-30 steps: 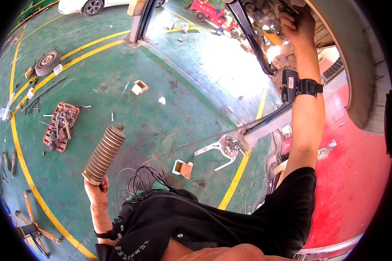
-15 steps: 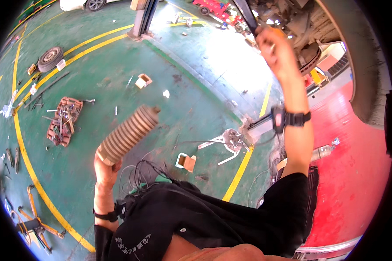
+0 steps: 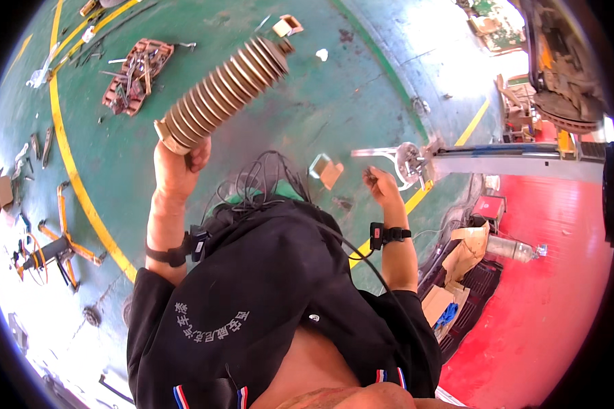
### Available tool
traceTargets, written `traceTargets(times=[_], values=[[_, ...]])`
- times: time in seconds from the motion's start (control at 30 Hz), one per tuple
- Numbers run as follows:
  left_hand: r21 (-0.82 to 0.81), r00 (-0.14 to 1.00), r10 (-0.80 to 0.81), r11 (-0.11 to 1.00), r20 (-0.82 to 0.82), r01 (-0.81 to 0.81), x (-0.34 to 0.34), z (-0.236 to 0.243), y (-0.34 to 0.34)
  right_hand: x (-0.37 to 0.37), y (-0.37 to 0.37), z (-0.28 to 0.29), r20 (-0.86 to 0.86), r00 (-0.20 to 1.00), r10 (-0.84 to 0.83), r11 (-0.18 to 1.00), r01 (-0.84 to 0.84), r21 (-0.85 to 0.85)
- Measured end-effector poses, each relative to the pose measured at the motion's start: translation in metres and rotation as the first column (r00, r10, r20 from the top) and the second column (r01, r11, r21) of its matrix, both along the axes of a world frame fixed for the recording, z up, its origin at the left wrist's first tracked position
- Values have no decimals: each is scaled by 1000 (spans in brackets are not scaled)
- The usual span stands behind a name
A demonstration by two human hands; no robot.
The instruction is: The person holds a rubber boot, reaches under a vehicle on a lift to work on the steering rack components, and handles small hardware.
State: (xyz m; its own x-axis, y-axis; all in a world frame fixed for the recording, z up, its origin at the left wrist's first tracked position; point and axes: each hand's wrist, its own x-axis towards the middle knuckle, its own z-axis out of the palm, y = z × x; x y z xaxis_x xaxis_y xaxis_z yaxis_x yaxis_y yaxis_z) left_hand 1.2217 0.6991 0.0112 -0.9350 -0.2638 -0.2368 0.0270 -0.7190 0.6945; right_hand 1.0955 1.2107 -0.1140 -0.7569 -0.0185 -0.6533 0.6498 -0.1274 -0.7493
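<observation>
A: Item one: boot (image 3: pixel 222 92). Ribbed, tan-grey, bellows type. Location?

B: Held up over the green floor (image 3: pixel 273 123), in front of the chest. Wide end low, in the left hand (image 3: pixel 177 163); narrow end high, aimed up and to the right. Gripped by the wide collar only, so the ribs hang free and uncrushed. Probably why gripped there.

A: Left hand, state?

B: Closed round the collar, fingers (image 3: pixel 199 155) wrapped over the rim, thumb side toward the wrist. Black band (image 3: pixel 174 255) at that wrist.

A: Item two: right hand (image 3: pixel 382 185).

B: Raised at mid height, well apart from the boot. Fingers curled loosely inward, nothing large in them. Whether pinching some small part: cannot tell. Black band (image 3: pixel 387 235) at that wrist too.

A: Next outward?

B: Cables (image 3: pixel 259 180), black, looped against the dark shirt (image 3: pixel 266 286). Small open carton (image 3: pixel 326 170) on the floor just beyond, between the two hands.

A: Further out?

B: Lift arm (image 3: pixel 505 163), grey, lying level at right, a round pad (image 3: pixel 408 160) with metal legs at its near end. Car (image 3: pixel 566 75) overhead at upper right, brake disc showing: raised, likely for access from below.

A: Floor stock?

B: Tray (image 3: pixel 133 75) of tools at upper left, well apart from the boot. Yellow line (image 3: pixel 75 170) curving past it. Orange tool (image 3: pixel 58 242) at far left. Second carton (image 3: pixel 286 26) near the top edge. Red floor (image 3: pixel 559 313) at right, with cardboard (image 3: pixel 467 249) and a bottle (image 3: pixel 515 249) at its edge.
</observation>
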Motion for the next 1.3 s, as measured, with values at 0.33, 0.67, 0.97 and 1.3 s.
traceTargets(times=[0.33, 0.67, 0.97, 1.3], values=[[82, 990, 59, 994, 129, -70, 35, -16, -23, 21, 33, -58, 153, 952, -264, 950, 230, 209], [10, 974, 128, 991, 185, -132, 50, -12, -24, 3, 40, -73, 66, 928, -367, 884, 326, 334], [-38, 984, 65, 997, 169, -60, 38, -25, -16, 1, 30, -27, -72, 960, -269, 931, 278, 235], [-196, 939, -320, 920, 126, 340, -35, 24, 42, 17, -134, 198, -769, 472, 430, 903, -225, 367]])
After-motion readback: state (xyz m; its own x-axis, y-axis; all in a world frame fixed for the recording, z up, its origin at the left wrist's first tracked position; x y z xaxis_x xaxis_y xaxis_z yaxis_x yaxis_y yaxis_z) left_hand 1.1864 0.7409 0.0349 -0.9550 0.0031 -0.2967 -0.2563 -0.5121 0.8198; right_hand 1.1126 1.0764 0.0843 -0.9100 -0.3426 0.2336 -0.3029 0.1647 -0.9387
